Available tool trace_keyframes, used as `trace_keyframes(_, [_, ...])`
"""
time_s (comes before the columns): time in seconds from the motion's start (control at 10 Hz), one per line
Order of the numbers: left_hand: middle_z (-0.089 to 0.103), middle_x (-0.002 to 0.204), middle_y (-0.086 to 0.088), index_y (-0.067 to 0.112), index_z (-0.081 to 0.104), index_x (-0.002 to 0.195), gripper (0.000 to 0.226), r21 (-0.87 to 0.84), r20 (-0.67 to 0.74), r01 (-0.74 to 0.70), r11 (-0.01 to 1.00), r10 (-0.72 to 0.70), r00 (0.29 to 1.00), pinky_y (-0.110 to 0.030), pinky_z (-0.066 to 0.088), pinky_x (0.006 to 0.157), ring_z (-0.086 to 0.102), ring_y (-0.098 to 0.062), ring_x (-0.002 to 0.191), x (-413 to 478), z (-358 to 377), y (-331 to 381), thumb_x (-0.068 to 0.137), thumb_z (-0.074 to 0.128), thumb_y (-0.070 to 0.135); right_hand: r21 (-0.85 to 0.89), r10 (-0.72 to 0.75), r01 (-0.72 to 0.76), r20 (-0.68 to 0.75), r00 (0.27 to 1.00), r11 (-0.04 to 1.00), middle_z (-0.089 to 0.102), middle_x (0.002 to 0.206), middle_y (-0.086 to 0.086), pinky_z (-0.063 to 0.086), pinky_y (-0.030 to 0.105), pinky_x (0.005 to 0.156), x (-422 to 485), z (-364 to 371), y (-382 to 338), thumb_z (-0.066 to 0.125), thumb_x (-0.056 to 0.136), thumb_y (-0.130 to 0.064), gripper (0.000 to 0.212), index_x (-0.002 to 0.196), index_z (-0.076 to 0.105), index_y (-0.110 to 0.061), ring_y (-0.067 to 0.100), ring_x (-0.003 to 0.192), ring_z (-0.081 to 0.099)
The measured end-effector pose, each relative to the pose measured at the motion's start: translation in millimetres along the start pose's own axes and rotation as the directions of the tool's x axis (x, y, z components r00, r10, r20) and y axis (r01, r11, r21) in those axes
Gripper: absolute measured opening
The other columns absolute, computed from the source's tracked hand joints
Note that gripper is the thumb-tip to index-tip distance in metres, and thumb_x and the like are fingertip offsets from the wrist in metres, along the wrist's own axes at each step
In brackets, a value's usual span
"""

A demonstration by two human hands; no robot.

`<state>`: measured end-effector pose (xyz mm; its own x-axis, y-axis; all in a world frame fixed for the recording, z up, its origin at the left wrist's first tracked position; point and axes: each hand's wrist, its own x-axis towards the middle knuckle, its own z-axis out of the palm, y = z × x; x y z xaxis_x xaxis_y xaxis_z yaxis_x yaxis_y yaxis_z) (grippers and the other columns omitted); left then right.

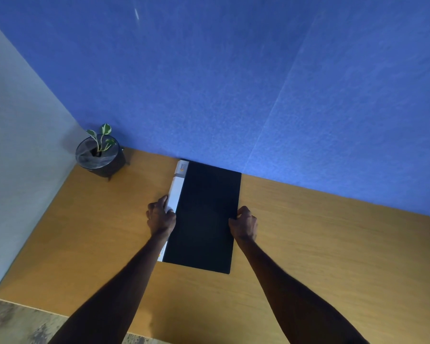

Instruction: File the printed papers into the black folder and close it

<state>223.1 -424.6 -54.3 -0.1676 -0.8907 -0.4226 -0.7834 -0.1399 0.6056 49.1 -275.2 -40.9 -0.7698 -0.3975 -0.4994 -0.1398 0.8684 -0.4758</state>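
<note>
Gripping black folder (206,214) — L hand (160,217) spine, R hand (243,223) edge.

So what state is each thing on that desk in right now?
Folder: closed, flat on the desk, white spine strip to the left.
Left hand: curled on the spine edge.
Right hand: curled on the folder's right edge.
Plant: upright in its pot, in the corner.
Papers: none visible.
</note>
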Motion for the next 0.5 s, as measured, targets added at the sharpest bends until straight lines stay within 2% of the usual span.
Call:
trace_keyframes(0.2, [0.046, 0.162, -0.02, 0.015, 0.051, 0.161, 0.056, 0.031, 0.0, -0.02, 0.999, 0.02, 1.0, -0.056, 0.045, 0.119, 0.047, -0.041, 0.147, 0, 1, 1, 0.106, 0.059, 0.008, -0.159, -0.118, 0.118, 0.007, 0.993, 0.98, 0.072, 0.129, 0.013, 0.065, 0.044, 0.091, 1, -5, 0, 0.066, 0.104, -0.021, 0.033, 0.133, 0.065, -0.005, 0.033, 0.114, 0.073])
trace_keyframes(0.3, [0.044, 0.163, -0.02, 0.015, 0.048, 0.163, 0.057, 0.027, 0.008, -0.029, 0.999, 0.029, 1.0, -0.056, 0.042, 0.122, 0.044, -0.041, 0.15, -4, 2, 2, 0.107, 0.058, 0.011, -0.192, -0.16, 0.159, 0.008, 0.987, 0.968, 0.065, 0.14, 0.012, 0.064, 0.046, 0.097, 2, -7, 1, 0.063, 0.106, -0.023, 0.04, 0.141, 0.06, -0.006, 0.033, 0.122, 0.07])
trace_keyframes(0.5, [0.038, 0.165, -0.016, 0.012, 0.044, 0.164, 0.061, 0.099, -0.027, -0.094, 0.991, 0.098, 0.995, -0.057, 0.041, 0.122, 0.039, -0.04, 0.154, -22, 2, 10, 0.106, 0.061, 0.014, -0.142, -0.259, 0.256, -0.001, 0.966, 0.956, 0.059, 0.149, 0.01, 0.066, 0.045, 0.097, -4, -12, 8, 0.059, 0.109, -0.017, 0.041, 0.148, 0.056, -0.007, 0.033, 0.127, 0.068])
